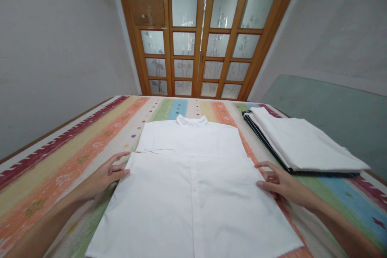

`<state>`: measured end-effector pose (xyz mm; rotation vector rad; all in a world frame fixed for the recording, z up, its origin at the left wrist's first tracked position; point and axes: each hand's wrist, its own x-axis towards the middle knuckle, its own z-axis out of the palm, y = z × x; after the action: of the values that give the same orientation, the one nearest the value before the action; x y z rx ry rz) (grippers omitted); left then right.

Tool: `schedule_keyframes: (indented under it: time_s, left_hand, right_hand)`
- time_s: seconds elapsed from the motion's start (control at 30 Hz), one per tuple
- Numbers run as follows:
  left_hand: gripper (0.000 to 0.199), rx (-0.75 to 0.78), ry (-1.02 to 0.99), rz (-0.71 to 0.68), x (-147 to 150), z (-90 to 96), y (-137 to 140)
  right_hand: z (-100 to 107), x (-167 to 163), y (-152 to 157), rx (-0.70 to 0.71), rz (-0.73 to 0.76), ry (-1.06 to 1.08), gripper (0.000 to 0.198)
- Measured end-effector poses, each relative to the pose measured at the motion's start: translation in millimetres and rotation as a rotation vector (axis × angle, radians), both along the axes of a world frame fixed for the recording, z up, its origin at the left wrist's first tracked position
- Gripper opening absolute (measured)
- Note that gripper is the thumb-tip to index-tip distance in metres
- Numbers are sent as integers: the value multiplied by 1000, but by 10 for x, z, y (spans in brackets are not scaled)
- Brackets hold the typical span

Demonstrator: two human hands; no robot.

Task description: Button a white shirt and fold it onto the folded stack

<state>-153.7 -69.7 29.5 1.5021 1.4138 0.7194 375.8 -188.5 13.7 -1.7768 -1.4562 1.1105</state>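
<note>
A white button-up shirt (165, 193) lies face up, its collar (192, 121) pointing away from me. A crosswise fold runs below the collar, and the button strip goes down the middle. At the shirt's left side, my left hand (112, 172) has its thumb on the edge and its index finger stretched along it; the other fingers curl in. On the opposite edge, my right hand (276, 182) grips in a similar way, thumb over the fabric. The undersides of both grips are hidden.
A folded pile of white cloth (314, 141) with a dark striped piece (266, 141) beneath it sits at the right. The striped, colourful tablecloth (99, 145) covers the table. A pale green board (326, 96) stands by the right wall; wooden glass-paned doors (196, 36) are behind.
</note>
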Motion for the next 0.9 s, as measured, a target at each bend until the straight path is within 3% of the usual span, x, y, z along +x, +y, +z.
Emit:
schedule_keyframes:
  time_s: [0.1, 0.23, 0.43, 0.57, 0.67, 0.77, 0.9]
  left_hand:
    - [84, -145, -112, -67, 80, 69, -38]
    - [79, -80, -158, -16, 115, 176, -21]
    - [73, 0, -274, 81, 128, 339, 235]
    - [70, 60, -328, 238, 273, 317, 444]
    - [74, 74, -241, 294, 386, 219, 559]
    - [86, 22, -122, 198, 367, 134, 548]
    - [98, -133, -82, -158, 146, 141, 352]
  right_hand:
    - [57, -7, -31, 20, 34, 8, 56]
    - [125, 47, -33, 100, -37, 12, 50]
    - [201, 163, 162, 218, -160, 110, 50]
    - [204, 129, 456, 329, -298, 181, 50]
    - [137, 70, 664, 363, -329, 205, 52]
    - [50, 57, 712, 296, -231, 181, 57]
    - [22, 146, 568, 129, 21, 167, 67]
